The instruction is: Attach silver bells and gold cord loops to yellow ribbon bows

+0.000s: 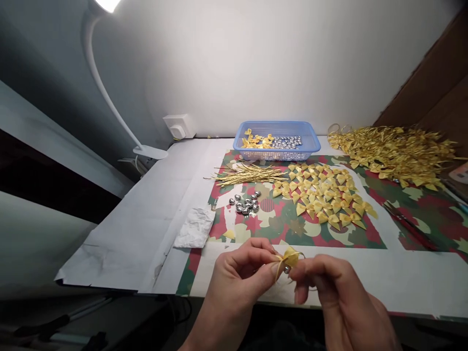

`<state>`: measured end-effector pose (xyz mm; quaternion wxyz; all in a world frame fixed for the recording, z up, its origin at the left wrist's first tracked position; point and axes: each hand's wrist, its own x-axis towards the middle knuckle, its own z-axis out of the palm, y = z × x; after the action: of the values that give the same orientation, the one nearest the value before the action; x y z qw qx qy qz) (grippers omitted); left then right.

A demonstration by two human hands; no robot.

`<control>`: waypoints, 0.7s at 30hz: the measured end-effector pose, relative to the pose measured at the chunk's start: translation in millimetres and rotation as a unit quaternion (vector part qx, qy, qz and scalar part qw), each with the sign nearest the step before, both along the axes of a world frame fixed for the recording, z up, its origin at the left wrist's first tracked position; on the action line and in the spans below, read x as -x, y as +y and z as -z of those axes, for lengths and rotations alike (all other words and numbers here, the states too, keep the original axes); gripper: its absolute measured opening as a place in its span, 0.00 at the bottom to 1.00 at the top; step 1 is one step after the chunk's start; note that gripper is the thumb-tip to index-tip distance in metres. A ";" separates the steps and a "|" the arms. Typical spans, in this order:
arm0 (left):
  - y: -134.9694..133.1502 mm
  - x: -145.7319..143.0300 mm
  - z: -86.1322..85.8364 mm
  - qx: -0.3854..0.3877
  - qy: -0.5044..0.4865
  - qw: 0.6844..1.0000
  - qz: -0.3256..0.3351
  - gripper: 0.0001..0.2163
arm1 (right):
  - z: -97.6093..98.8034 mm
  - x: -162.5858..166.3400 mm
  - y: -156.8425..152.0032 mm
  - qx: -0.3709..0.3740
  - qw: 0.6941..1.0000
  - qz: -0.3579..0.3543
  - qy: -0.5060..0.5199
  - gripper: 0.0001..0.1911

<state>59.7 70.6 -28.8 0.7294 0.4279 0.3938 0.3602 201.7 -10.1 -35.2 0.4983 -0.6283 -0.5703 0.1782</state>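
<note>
My left hand (243, 275) pinches a yellow ribbon bow (290, 257) between thumb and fingers, near the table's front edge. A small silver bell (287, 269) hangs just under the bow. Thin gold twist ties curve out from the bow, one end looping down beside my left thumb. My right hand (336, 292) is closed close beside the bow, its fingertips on a gold tie; the exact grip is partly hidden. Beyond my hands lie rows of yellow bows (325, 195), a bundle of straight gold twist ties (252, 174) and a cluster of loose silver bells (246, 204).
A blue basket (276, 155) at the back holds more bows and bells. Finished-looking gold pieces are heaped (398, 151) at the right, with red-handled scissors (413, 226) before them. Crumpled white tissue (195, 227) lies left. A white lamp (109, 100) is clamped at the left.
</note>
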 end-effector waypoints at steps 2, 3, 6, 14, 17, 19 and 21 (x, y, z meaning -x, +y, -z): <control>-0.3 -1.6 -0.6 0.021 -0.016 1.000 0.001 0.04 | 6.1 -3.3 4.8 -0.015 0.999 0.027 -0.023 0.09; -0.1 -2.3 -1.3 0.034 -0.024 0.999 -0.002 0.04 | 8.3 -5.0 6.8 -0.032 0.998 0.024 -0.041 0.09; 1.2 -3.7 -3.5 0.075 -0.042 0.996 -0.015 0.03 | 10.3 -9.2 10.2 -0.083 0.991 0.022 -0.102 0.07; 4.2 -4.1 -4.6 0.147 -0.067 0.987 -0.021 0.04 | 5.5 -7.1 9.5 -0.091 0.989 0.039 -0.112 0.07; 4.6 -3.3 -4.5 0.160 -0.071 0.984 -0.017 0.04 | 9.9 -9.5 12.1 -0.113 0.984 0.022 -0.137 0.10; 4.9 -3.1 -4.4 0.168 -0.074 0.983 -0.016 0.04 | 12.2 -11.0 13.5 -0.118 0.984 0.002 -0.135 0.11; 5.3 -3.4 -4.0 0.171 -0.073 0.982 -0.020 0.04 | 12.5 -11.1 13.7 -0.116 0.986 -0.007 -0.120 0.10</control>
<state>63.0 75.8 -24.8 0.8117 0.2611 0.4034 0.3319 212.9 3.6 -47.8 0.4947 -0.5790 -0.6470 0.0374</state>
